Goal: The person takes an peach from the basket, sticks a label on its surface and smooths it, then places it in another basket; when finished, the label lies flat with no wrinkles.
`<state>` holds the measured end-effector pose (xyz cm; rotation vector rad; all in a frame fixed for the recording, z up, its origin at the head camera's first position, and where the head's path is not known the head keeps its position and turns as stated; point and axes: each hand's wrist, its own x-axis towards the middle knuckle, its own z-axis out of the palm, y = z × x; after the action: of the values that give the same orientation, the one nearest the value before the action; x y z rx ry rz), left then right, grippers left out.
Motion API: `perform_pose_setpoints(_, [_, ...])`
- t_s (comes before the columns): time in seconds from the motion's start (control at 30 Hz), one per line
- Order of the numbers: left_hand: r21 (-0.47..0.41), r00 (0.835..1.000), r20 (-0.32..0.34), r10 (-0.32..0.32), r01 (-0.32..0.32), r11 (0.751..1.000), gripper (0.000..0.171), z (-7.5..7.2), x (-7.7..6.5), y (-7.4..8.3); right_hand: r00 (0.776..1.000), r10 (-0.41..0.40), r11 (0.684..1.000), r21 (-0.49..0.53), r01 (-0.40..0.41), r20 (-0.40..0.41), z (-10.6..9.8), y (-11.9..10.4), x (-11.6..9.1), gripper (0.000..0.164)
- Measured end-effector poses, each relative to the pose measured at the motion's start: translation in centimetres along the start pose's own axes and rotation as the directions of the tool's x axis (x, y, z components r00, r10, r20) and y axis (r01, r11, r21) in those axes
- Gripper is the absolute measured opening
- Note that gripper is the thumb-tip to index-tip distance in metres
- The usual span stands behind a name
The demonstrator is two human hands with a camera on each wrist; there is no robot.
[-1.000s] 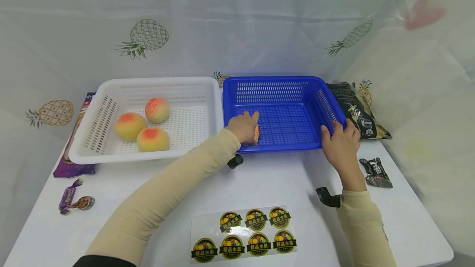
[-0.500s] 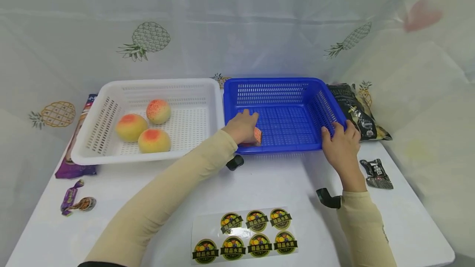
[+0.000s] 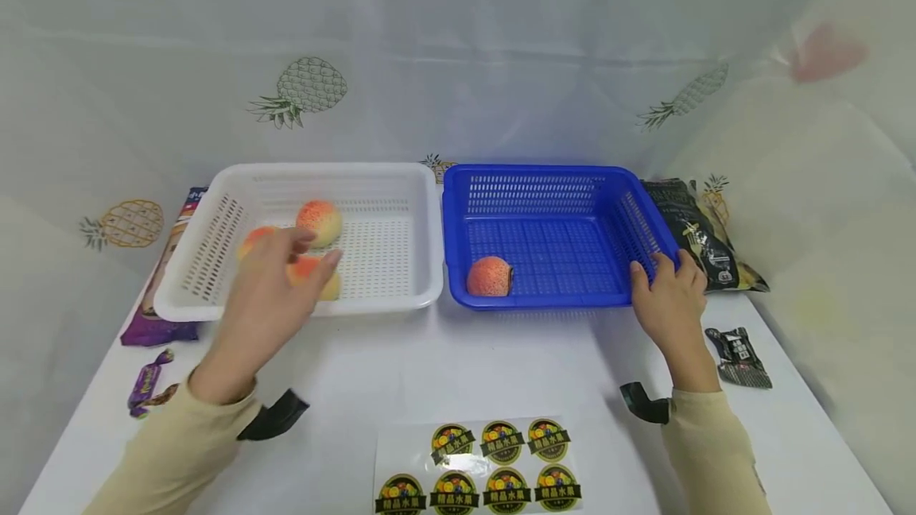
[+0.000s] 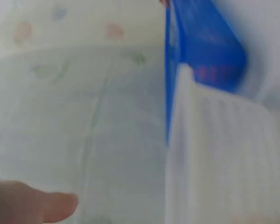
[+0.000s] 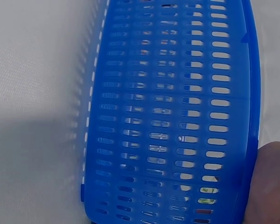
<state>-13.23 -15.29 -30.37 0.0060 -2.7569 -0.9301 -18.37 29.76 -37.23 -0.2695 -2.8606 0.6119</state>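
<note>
Hovers loosely curved and unladen with the left hand (image 3: 268, 300) at the white basket's (image 3: 386, 307) 7 o'clock rim; grips the blue basket's (image 3: 558, 301) 4 o'clock corner with the right hand (image 3: 669, 296).

Partly masks three peaches (image 3: 319, 221) in the former. Shows a lone speckled peach (image 3: 489, 276) at the blue basket's 7 o'clock, with latticed floor stretching toward 2 o'clock. Runs slotted plastic rims just beside each other, and smooth white worktop (image 3: 429, 372) down to a glossy sheet of round stickers (image 3: 479, 466) at 6 o'clock.
</note>
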Motion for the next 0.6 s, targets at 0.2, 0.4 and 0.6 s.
perform_pose_setpoints(0.2, [0.017,0.935,-0.213,-0.283,0.293,0.956,0.066,-1.1,-3.5,-6.4,0.999,0.035,0.999,-0.013,-0.034,0.038,-0.8,-0.2,-0.3,0.064])
perform_pose_setpoints(0.4, [-0.081,0.875,-0.293,-0.387,0.38,0.921,0.072,0.8,-3.9,-8.3,0.998,-0.008,1.0,-0.024,0.01,0.069,-2.2,-3.8,-0.9,0.07])
perform_pose_setpoints(0.6, [-0.085,0.856,-0.377,-0.354,0.348,0.934,0.074,1.6,-4.5,-9.0,0.945,-0.319,0.947,0.076,0.313,0.068,-2.3,-13.4,-1.9,0.059])
